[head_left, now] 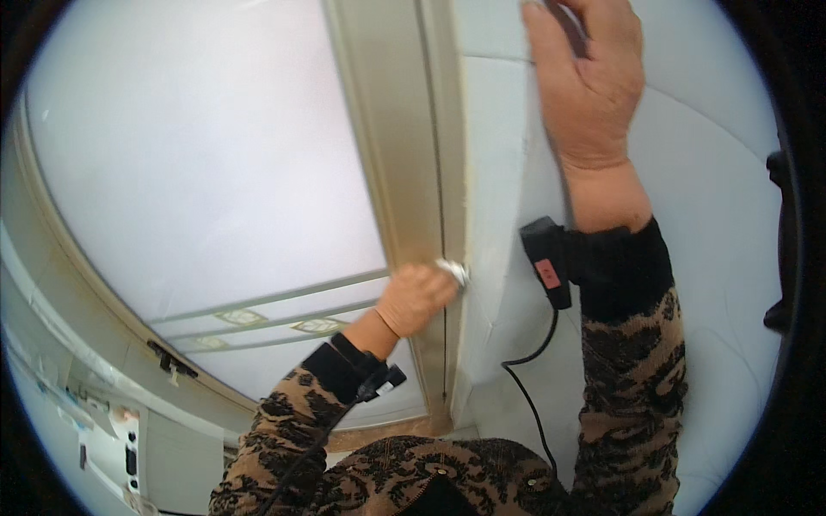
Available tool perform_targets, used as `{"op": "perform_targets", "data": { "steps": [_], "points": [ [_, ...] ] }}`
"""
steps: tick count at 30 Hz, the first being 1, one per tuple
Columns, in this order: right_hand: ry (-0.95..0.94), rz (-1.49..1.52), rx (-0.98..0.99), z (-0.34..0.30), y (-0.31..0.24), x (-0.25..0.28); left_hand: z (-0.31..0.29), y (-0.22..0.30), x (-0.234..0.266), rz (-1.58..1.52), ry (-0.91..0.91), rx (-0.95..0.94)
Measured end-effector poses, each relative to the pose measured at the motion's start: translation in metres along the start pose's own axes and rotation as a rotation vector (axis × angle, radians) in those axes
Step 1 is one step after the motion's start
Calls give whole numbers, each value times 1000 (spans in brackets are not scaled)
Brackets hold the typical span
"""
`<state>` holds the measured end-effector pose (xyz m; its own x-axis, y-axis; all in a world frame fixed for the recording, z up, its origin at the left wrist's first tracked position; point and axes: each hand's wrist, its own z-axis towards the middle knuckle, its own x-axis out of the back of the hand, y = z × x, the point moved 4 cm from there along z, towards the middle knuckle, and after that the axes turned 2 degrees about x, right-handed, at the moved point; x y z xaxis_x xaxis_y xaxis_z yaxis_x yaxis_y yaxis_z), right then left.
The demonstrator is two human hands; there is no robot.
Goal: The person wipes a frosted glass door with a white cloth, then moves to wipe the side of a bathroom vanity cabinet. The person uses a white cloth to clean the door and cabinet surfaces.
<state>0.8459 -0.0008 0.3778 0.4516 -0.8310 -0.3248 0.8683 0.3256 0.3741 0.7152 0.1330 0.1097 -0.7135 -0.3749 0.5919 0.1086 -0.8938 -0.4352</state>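
Observation:
My left hand is closed around a crumpled white cloth or tissue. It presses this against the beige door frame, beside the long dark gap that runs down it. Higher up, my right hand is at the corner of the pale tiled wall, with the thumb spread from the fingers. Its fingertips are cut off by the upper edge, so their contact is partly hidden. On each wrist sits a small black device with a cable.
Left of the frame is a door with a large frosted pane and decorative bands with leaf shapes. A dark latch is on its far edge. Beyond it, at the lower left, stands a white counter with small items. A black cable hangs from my right wrist.

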Motion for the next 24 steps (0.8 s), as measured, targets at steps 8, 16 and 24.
{"op": "perform_targets", "data": {
  "steps": [8,16,24],
  "points": [
    [-124,-204,83,41,8,8,15,-4,73,159,-75,-79],
    [-144,-153,73,65,17,29,70,-47,166,284,370,92],
    [-99,-264,98,58,10,73,143,-33,153,257,419,-37]
  ]
}}
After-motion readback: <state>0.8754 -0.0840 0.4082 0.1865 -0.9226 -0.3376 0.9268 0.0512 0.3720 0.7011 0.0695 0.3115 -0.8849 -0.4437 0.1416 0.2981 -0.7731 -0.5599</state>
